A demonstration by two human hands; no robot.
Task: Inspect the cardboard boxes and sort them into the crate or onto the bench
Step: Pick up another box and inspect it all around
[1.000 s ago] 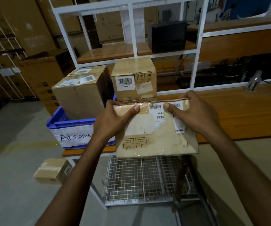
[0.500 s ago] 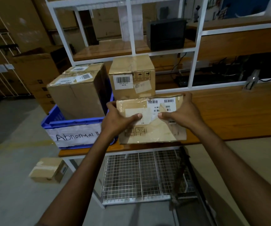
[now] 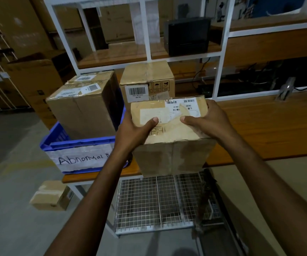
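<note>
I hold a taped cardboard box point(image 3: 173, 156) with white labels on top, at the front edge of the wooden bench point(image 3: 263, 130). My left hand point(image 3: 132, 132) grips its left side, thumb on top. My right hand point(image 3: 208, 122) grips its right side, thumb on the labels. The blue crate point(image 3: 71, 145), marked "Abnormal B…", stands on the bench's left end and holds a large cardboard box point(image 3: 82, 109). Another box with a barcode label point(image 3: 147, 80) stands on the bench just behind the held one.
A white shelf frame point(image 3: 221, 58) rises behind the bench with a black device point(image 3: 187, 36) on its wooden shelf. A wire mesh rack point(image 3: 160, 200) sits under the bench. A small box point(image 3: 51, 195) lies on the floor at the left. Large cartons point(image 3: 32, 84) stand behind the crate.
The held box has tipped away from me, so its top now faces up and its front side shows. It has also moved closer to the bench and the barcode box.
</note>
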